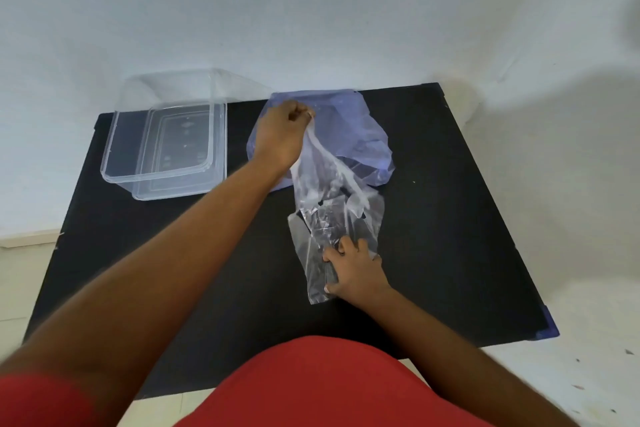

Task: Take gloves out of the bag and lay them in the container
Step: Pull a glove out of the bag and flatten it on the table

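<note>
A pale blue plastic bag [349, 135] lies at the far middle of the black table [450, 218]. My left hand [282, 135] reaches over it and pinches the top of a thin clear plastic glove [322, 170] that stretches from the bag toward me. My right hand [353, 272] presses down on crumpled clear gloves [325, 229] lying on the table nearer to me. The clear plastic container [166, 149] stands at the table's far left, with nothing visible inside it.
A clear lid [194, 87] leans behind the container against the white wall. The table's right half is bare black surface. My red shirt fills the bottom of the view.
</note>
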